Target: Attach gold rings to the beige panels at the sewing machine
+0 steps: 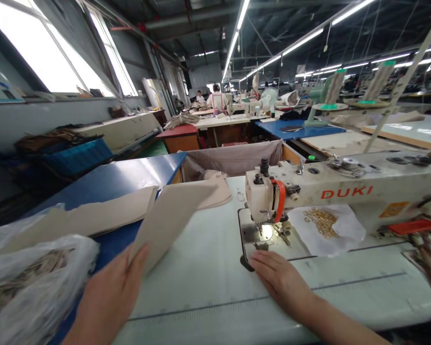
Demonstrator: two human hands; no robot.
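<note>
My left hand (pixel 115 282) is closed on a flat beige fabric piece (pixel 172 220), pinched at its lower end between thumb and fingers. It is held tilted above the sewing machine table, slightly blurred. My right hand (pixel 282 278) rests with fingers fairly straight at the front edge of the metal needle plate (pixel 247 230); I see nothing held in it. Just beyond its fingertips stands the head of the white sewing machine (pixel 260 191), its lamp lighting the plate. Behind the held piece, more beige pieces (pixel 215 189) lie at the table's back edge.
Gold-coloured metal rings (pixel 321 221) lie on a white cloth (pixel 348 239) beside the machine. Long beige pieces (pixel 111 213) lie on the blue table (pixel 140 167) at left, near a plastic bag of scraps (pixel 72 249). A cloth-lined bin (pixel 237 158) stands behind. People sit farther back.
</note>
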